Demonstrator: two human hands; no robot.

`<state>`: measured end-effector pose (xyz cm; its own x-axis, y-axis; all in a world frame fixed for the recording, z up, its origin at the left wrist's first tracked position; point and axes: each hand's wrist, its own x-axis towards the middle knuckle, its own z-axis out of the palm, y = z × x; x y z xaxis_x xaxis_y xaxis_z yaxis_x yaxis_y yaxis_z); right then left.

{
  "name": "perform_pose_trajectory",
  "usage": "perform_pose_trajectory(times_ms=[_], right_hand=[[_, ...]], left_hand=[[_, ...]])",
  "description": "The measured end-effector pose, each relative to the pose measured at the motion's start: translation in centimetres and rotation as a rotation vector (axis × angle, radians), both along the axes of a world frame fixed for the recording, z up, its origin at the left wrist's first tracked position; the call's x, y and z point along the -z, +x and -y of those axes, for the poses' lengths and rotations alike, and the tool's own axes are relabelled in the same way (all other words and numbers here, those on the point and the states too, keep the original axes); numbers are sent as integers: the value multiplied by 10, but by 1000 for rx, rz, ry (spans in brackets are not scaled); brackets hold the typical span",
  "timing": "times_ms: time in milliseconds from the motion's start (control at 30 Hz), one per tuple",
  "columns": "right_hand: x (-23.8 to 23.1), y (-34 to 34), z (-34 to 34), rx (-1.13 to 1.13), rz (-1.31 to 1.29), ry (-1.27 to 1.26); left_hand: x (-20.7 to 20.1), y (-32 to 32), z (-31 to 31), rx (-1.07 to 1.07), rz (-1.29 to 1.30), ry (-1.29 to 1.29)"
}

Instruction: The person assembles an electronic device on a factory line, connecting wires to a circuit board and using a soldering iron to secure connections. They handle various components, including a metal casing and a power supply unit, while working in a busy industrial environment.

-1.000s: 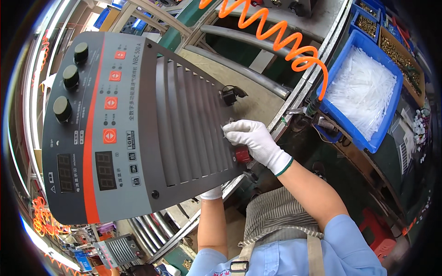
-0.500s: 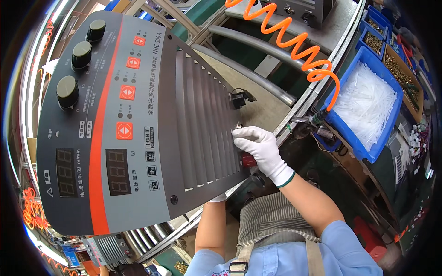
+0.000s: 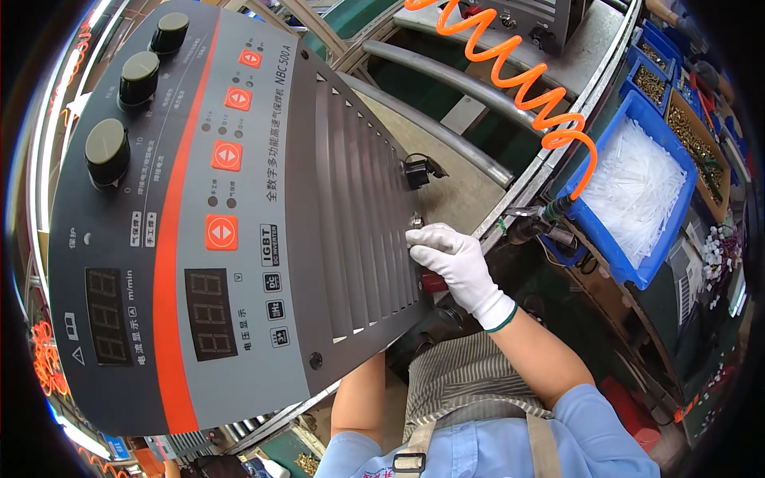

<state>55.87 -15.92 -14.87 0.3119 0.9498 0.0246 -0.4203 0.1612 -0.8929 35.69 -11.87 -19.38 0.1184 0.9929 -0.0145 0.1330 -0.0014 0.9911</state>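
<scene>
A large grey welding machine (image 3: 362, 239) fills the left and middle, its front panel carrying knobs, an orange stripe and dark displays. My right hand (image 3: 458, 267), in a white glove, is at the panel's lower edge. Its thumb and forefinger are pinched together beside a small metal connector (image 3: 417, 221); what lies between the fingertips is too small to make out. Just below these fingers is a red socket (image 3: 433, 281), and a black plug (image 3: 422, 170) sticks out farther up the same edge. My left forearm (image 3: 361, 394) passes behind the machine, which hides the left hand.
An orange coiled air hose (image 3: 510, 80) hangs at the upper right, ending at a tool (image 3: 535, 225). Beside it stands a blue bin (image 3: 644, 275) of white plastic strips, with trays of brass fittings (image 3: 692, 131) beyond. Metal rollers (image 3: 446, 131) run behind the machine.
The machine's panel looks larger and shifted slightly in the view. My right hand keeps its pinch near the connector. The sliver of left glove seen earlier is now hidden.
</scene>
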Motion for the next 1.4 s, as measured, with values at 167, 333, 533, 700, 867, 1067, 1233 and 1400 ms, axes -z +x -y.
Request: perform_pose_trajectory(times_ms=[167, 333, 533, 700, 867, 1067, 1233, 1400], right_hand=[[-7, 2, -2, -15, -66, -102], [-13, 16, -9, 129, 508, 155], [-17, 16, -13, -21, 28, -103], [-4, 31, -34, 139, 2, -93], [-2, 36, -6, 204, 231, -111], [25, 43, 36, 309, 189, -97], [20, 85, -13, 174, -207, -178], [7, 116, -46, 135, -321, -178]], left_hand=[[2, 3, -8, 19, 16, 7], [-2, 9, -10, 60, -13, 31], [-6, 20, 0, 146, -261, 154], [-14, 34, 11, 262, -450, 285], [-33, 47, 30, 109, -611, 895], [7, 76, 15, 338, -669, 746], [41, 103, -23, 519, -683, 363], [34, 111, -24, 518, -1424, 1099]])
